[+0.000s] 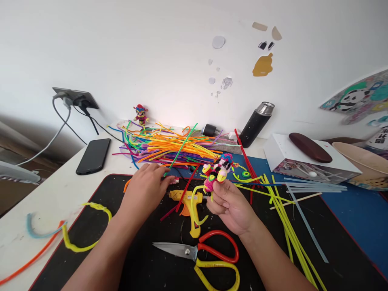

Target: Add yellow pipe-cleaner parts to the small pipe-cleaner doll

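My right hand (230, 205) is closed round a small pipe-cleaner figure (218, 169) in pink, yellow, black and blue, held upright above the black mat (91, 226). A yellow pipe cleaner trails down from the figure. My left hand (146, 190) reaches forward, palm down, fingers curled at the near edge of the pile of colourful pipe cleaners (169, 146), pinching the end of a green one. Between the hands a yellow glue gun (189, 204) lies on the mat. Scissors (209, 252) with red and yellow handles lie just in front of it.
A black phone (93, 155) lies at the left, cables and a socket behind it. A finished figure (140, 114) stands by the wall. A black flask (256, 123), a white box (306, 161), glue sticks (315, 186) and loose yellow pipe cleaners (287, 226) lie at the right.
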Demonstrator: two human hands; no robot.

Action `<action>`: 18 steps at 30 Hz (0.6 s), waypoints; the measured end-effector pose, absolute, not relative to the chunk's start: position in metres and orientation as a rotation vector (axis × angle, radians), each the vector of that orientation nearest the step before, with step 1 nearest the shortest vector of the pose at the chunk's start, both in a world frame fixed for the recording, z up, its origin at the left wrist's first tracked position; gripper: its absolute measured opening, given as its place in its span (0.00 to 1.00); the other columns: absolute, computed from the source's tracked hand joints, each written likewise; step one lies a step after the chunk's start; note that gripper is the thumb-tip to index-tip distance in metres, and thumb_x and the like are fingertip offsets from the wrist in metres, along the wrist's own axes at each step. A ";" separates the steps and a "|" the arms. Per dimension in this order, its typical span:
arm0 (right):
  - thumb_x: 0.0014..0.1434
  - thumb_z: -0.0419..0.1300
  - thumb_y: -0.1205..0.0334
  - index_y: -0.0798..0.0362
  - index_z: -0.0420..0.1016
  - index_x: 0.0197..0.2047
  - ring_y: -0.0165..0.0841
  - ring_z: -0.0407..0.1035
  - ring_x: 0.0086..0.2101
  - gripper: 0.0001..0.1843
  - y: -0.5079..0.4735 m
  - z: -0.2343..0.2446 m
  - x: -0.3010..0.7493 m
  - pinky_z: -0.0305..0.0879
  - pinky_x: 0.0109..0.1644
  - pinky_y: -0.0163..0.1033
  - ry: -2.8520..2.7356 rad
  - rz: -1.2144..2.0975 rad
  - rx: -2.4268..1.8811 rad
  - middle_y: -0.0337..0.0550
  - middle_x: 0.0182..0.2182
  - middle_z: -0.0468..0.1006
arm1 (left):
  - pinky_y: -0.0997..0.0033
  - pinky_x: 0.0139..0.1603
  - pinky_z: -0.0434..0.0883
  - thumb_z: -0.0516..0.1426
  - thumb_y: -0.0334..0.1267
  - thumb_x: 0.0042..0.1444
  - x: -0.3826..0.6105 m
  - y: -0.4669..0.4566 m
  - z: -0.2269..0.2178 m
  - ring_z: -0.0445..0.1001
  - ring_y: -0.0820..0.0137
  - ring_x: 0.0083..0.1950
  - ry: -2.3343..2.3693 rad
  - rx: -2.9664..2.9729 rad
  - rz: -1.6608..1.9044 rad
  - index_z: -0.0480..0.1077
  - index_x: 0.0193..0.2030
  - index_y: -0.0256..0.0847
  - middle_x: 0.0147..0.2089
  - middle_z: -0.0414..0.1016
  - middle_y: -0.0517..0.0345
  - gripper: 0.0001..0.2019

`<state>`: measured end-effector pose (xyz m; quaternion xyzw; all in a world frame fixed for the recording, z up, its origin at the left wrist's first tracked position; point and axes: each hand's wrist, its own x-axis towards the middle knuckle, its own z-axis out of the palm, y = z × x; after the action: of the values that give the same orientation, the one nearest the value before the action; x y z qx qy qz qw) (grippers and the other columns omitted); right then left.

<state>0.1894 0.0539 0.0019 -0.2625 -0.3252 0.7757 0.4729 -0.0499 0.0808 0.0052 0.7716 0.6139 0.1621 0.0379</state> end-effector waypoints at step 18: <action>0.56 0.79 0.49 0.54 0.76 0.36 0.18 0.42 0.17 0.21 0.050 0.002 0.184 0.34 0.21 0.32 -0.918 1.851 -0.802 0.25 0.19 0.61 | 0.72 0.31 0.57 0.61 0.60 0.63 -0.032 0.055 0.043 0.58 0.72 0.31 1.024 1.489 0.623 0.74 0.32 0.38 0.29 0.64 0.64 0.24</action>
<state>0.1840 0.0501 0.0017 -0.3237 -0.3708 0.7472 0.4465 -0.0317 0.0547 0.0428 0.6362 0.4374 0.2661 0.5771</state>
